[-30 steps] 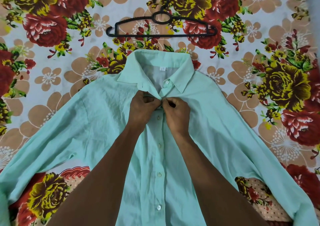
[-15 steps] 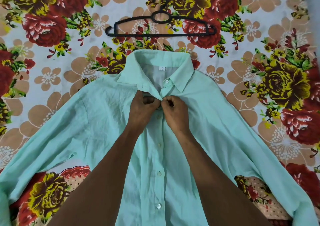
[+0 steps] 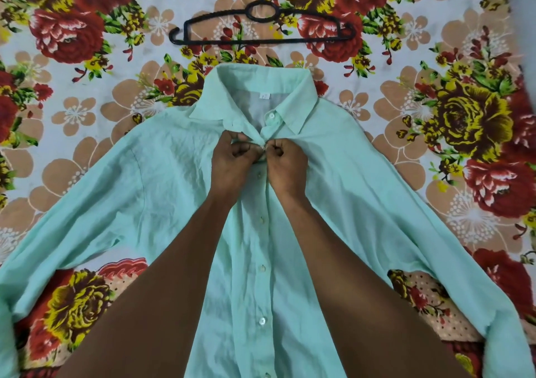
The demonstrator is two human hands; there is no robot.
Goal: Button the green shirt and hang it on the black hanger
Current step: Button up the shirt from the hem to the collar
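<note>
Both hands (image 3: pixel 262 163) still pinching green shirt (image 3: pixel 174 192) placket, unmoved.

Soft, even light is falling across the whole scene, bright enough, no glare showing anywhere. Only faint shadows are gathering in the creases of the green shirt (image 3: pixel 174 180) and beneath the forearms. The wide lens is bowing the floral bedsheet (image 3: pixel 435 44) outward at the edges, and a grey blur is smearing the top right corner.

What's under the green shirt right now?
The green shirt lies on a floral bedsheet, which shows all around it. Anything beneath the shirt's body is covered.
</note>
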